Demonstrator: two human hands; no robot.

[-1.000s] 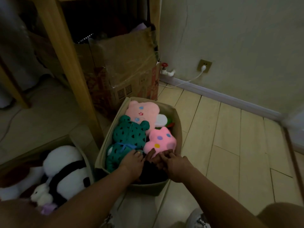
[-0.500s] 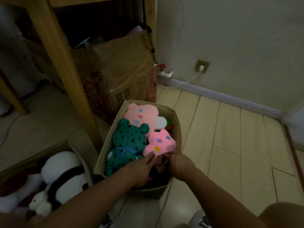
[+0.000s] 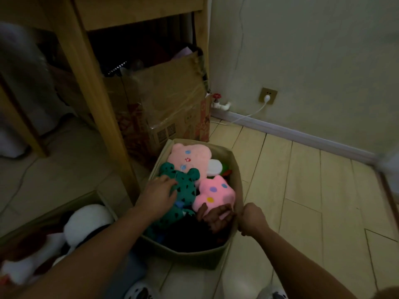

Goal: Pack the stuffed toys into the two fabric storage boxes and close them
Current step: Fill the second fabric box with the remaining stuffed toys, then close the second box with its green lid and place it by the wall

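An open beige fabric box point(image 3: 195, 256) stands on the floor, filled with toys: a pale pink bear point(image 3: 187, 157), a teal spotted toy point(image 3: 186, 187), a bright pink spotted toy point(image 3: 214, 194) and a dark toy point(image 3: 194, 236) with a brown paw at the near end. My left hand point(image 3: 157, 195) presses down on the teal toy with its fingers spread. My right hand point(image 3: 251, 220) is curled on the box's right rim. A second fabric box point(image 3: 71, 205) at lower left holds a panda toy point(image 3: 87, 224) and a small white toy point(image 3: 21, 270).
A wooden table leg point(image 3: 95, 93) rises just left of the box. Behind it stands a taped cardboard box point(image 3: 168, 104). A wall socket point(image 3: 267, 97) with a white cable and a red-handled pipe valve point(image 3: 217, 97) sit at the skirting. Plank floor stretches to the right.
Both hands were together at the box's near end on the dark toy. The left one has moved up onto the teal toy, and the right has shifted out to the right rim.
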